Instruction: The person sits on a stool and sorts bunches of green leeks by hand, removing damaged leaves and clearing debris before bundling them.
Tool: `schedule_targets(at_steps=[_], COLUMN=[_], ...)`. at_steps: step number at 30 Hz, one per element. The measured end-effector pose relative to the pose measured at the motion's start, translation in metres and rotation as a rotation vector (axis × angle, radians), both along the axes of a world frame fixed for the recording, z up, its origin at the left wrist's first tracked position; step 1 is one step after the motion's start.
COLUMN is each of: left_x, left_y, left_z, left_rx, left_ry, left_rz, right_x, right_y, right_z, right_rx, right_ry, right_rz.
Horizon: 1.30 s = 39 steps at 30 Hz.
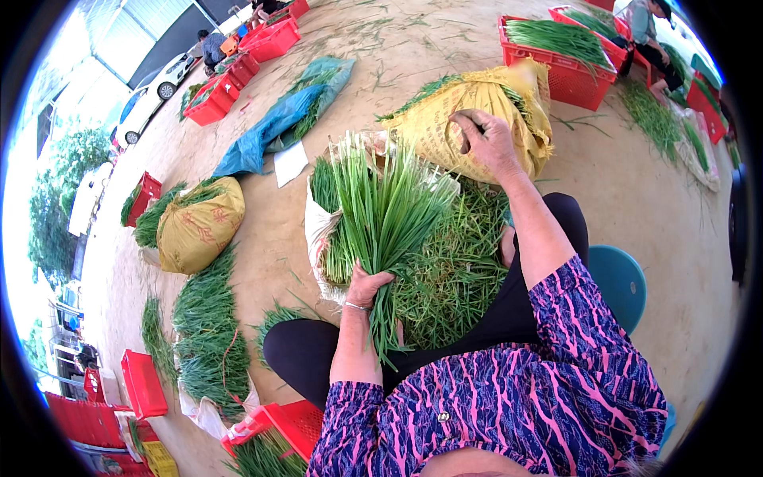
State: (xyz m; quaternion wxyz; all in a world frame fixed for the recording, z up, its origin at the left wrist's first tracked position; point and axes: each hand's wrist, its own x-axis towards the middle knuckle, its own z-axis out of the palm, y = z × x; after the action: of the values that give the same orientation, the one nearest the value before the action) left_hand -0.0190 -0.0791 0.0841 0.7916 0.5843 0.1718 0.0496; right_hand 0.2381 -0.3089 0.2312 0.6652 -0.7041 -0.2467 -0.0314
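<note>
My left hand [368,288] is closed around a large bunch of garlic chives [381,208], gripping it by the leafy part. The pale stem ends fan out away from me, and the leaf tips hang down over my lap. Above the yellow woven sack [429,122], my right hand [486,140] is raised with its fingers curled and apart from the thumb; I see nothing in it. Behind the bunch lies a white woven sack [319,223] with more chives. A heap of loose, trimmed leaves [459,268] covers the floor between my legs.
Red crates [560,77] of chives stand at the upper right, near a seated person [650,45]. A blue sheet [262,134] and another yellow sack [202,229] lie to the left. Another red crate [292,420] sits by my left side. A teal stool [620,286] is at my right.
</note>
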Motion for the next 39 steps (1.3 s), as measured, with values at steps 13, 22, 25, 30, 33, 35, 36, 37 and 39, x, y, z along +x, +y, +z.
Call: schedule_targets(at_steps=[13,22,25,30,33,35,36,37,39], left_x=[0.003,0.005,0.007,0.003,0.005,0.006,0.005,0.004,0.000], left_y=[-0.031,-0.027,-0.027,-0.024,-0.024,-0.027,-0.031,-0.033,-0.033], left_z=[0.033,0.021,0.020,0.016,0.019,0.023,0.025,0.028,0.034], left_rx=[0.385,0.119,0.099,0.066,0.059,0.046,0.037,0.029,0.002], left_ry=[-0.031,0.028,0.008,0.020,0.029,0.020,0.003,-0.014,0.014], left_rz=[-0.012,-0.104,-0.131,-0.133,-0.142,-0.121,-0.097,-0.074,-0.081], right_x=[-0.013,0.001,0.008,-0.008,-0.009,-0.001,0.002,0.006,0.020], right_y=[0.035,0.044,0.044,0.046,0.044,0.044,0.045,0.045,0.034], right_z=[-0.048,-0.073,-0.079,-0.062,-0.059,-0.065,-0.067,-0.070,-0.067], right_rx=[-0.071,0.141,0.026,0.026,0.241,0.425,0.518,0.612,0.664], right_ry=[0.495,0.330,0.248,0.354,0.420,0.465,0.501,0.536,0.683], right_rz=[0.328,0.053,-0.071,-0.175,-0.185,-0.182,-0.172,-0.163,-0.142])
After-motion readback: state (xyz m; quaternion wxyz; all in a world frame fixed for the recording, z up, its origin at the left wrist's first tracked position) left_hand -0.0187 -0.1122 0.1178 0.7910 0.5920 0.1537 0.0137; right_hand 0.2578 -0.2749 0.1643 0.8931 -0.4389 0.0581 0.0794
